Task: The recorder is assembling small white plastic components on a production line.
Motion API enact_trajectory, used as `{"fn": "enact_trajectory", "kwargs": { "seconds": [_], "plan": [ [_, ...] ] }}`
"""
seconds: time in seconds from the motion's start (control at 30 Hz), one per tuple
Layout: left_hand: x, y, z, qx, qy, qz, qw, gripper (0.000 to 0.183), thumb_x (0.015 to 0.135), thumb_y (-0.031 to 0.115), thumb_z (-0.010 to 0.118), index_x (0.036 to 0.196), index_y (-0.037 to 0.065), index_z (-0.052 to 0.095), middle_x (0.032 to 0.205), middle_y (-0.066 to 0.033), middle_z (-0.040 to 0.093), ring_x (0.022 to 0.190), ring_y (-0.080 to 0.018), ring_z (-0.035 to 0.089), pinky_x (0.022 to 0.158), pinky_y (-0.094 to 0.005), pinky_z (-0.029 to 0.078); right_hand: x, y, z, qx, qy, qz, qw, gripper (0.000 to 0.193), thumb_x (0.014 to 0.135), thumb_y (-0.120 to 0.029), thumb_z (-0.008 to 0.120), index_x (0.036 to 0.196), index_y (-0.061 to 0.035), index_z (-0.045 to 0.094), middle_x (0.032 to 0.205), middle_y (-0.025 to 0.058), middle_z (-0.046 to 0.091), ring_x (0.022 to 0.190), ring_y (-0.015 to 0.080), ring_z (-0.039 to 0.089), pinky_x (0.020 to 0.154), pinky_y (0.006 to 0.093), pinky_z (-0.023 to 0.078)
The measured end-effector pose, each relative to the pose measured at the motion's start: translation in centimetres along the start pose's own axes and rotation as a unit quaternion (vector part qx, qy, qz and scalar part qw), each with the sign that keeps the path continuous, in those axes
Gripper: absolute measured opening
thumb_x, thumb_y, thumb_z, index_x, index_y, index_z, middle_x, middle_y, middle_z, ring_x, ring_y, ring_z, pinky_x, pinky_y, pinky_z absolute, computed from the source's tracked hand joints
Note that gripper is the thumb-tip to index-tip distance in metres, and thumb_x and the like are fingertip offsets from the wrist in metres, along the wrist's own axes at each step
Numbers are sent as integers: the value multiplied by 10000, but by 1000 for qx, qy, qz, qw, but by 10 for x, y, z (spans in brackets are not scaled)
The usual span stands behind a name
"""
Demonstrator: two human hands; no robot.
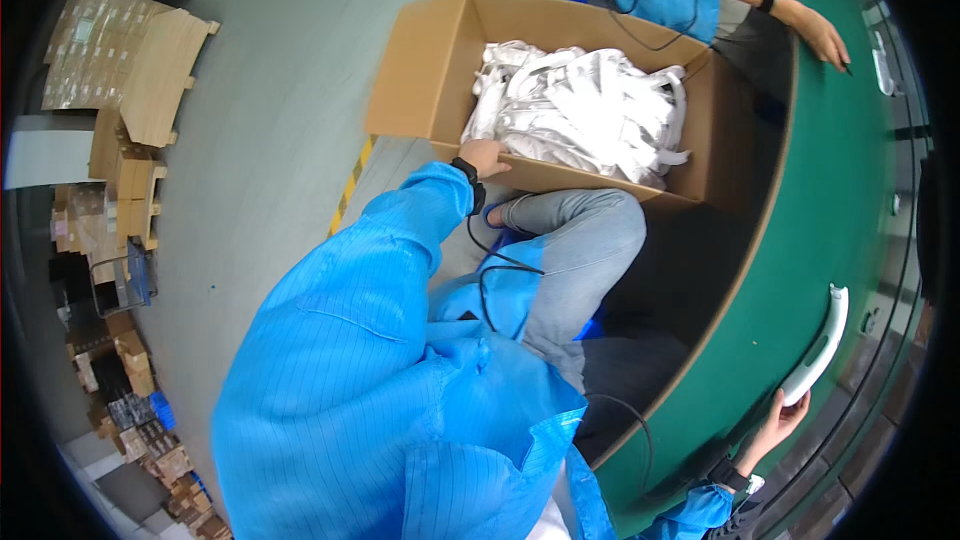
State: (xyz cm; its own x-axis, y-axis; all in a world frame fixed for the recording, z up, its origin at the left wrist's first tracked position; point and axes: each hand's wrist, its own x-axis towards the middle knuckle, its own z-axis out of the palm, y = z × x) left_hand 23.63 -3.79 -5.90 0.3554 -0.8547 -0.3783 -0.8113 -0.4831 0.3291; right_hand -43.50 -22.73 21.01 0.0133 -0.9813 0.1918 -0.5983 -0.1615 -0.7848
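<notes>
My left hand (486, 157) reaches out and grips the near edge of an open cardboard box (410, 70), its fingertips curled over the rim. Inside lies a heap of white curved parts (590, 105), many of them in clear plastic wrapping. On the green tabletop to the right, my right hand (782, 418) has its fingers closed round the lower end of a white curved plastic part (818, 345). That part is long and slim, like a handle, with a notched far end.
A co-worker's hand (822, 40) rests on the far part of the green table (830, 170), holding a thin dark tool near another white part (882, 70). Stacked cartons on pallets (130, 60) and a trolley (135, 275) stand at the left. A yellow floor line (352, 185) passes the box.
</notes>
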Motion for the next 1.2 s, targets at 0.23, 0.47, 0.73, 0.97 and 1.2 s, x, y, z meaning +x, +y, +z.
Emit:
{"fn": "enact_trajectory", "kwargs": {
  "seconds": [0.23,0.47,0.73,0.97,1.2],
  "plan": [
    [0,4,-1,59,12,-26,998,369,734,473,719,1014,234,718,864,-87,705,823,-287,679,696,-427,520,17,-125,53,-131,59,-17,989,422,953,-144,563,1336,-5,452,1360,157,473,1254,273,458,1041,393,380],
    [0,3,-18,103,-76,-90,988,427,751,472,713,1106,235,685,1028,-75,684,988,-289,633,816,-477,476,53,-115,89,-247,-84,-29,965,464,890,-126,609,1333,-57,488,1403,125,341,1276,278,414,1003,415,393],
    [11,-16,-17,-38,-237,-17,971,622,772,433,715,1278,105,561,1291,-154,558,1201,-353,509,996,-455,407,49,-192,80,-377,-188,81,903,521,849,28,561,1347,-112,503,1306,119,468,1086,243,526,870,329,453],
    [13,-69,-118,42,112,-176,977,643,778,360,728,1266,7,504,1130,-194,580,1112,-401,528,940,-440,439,35,-291,242,-138,-334,160,919,300,838,5,594,1137,-9,620,1038,115,635,929,205,630,835,307,478],
    [43,-124,-101,-116,30,-413,903,772,747,332,736,1332,-26,382,1192,-273,582,1121,-429,551,953,-446,453,96,-99,424,-251,-239,62,936,634,782,-288,731,1278,33,502,1253,233,550,1187,383,504,991,406,422]
  ]
}}
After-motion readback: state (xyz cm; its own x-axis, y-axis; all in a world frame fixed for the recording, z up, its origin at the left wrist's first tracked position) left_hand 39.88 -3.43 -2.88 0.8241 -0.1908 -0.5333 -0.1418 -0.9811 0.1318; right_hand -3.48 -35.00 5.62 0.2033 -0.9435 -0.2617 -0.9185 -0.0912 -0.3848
